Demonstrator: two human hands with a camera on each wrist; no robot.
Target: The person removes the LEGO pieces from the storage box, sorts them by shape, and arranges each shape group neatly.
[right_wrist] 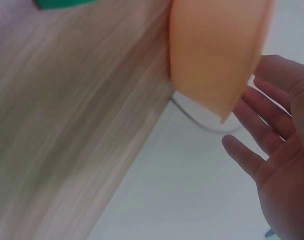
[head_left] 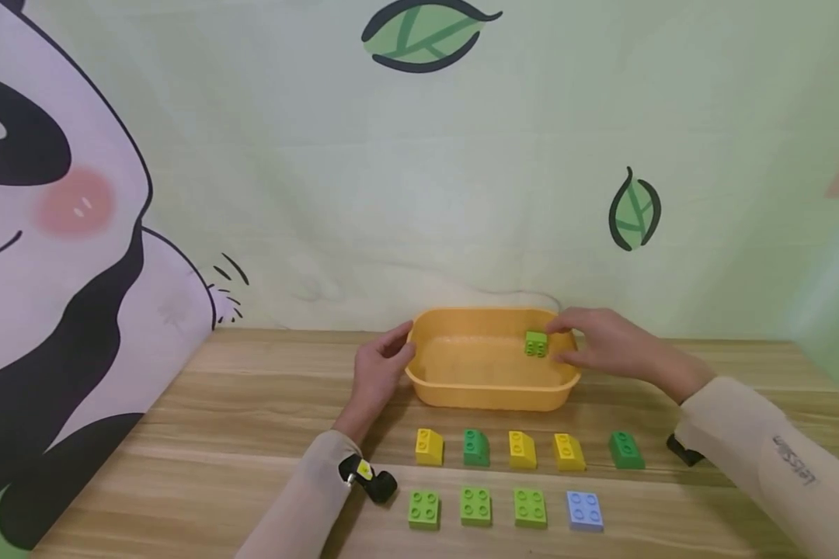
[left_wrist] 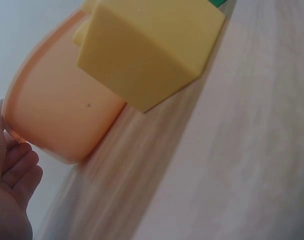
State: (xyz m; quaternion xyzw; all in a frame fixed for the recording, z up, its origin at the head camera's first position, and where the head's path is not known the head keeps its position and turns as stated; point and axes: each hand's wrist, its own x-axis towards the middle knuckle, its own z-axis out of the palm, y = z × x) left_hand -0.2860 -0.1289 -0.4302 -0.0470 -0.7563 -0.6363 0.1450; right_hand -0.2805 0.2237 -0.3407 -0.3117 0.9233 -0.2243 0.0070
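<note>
A yellow-orange plastic basin (head_left: 492,397) stands on the wooden table against the backdrop. At its left end my left hand (head_left: 380,366) holds the rim between thumb and fingers; the left wrist view shows this hand (left_wrist: 14,175) at the basin wall (left_wrist: 67,95). My right hand (head_left: 611,341) reaches over the right end, fingers and thumb spread apart. A lime green toy brick (head_left: 536,344) is inside the basin, just left of those fingertips, with no grip on it visible. In the right wrist view the right hand (right_wrist: 282,135) is partly behind the basin edge (right_wrist: 217,55).
In front of the basin is a row of sloped bricks, yellow (head_left: 429,447) and dark green (head_left: 625,450). Nearer still lie several lime green bricks (head_left: 475,506) and one light blue brick (head_left: 584,511). A printed cloth backdrop (head_left: 461,194) rises behind the table (head_left: 252,435).
</note>
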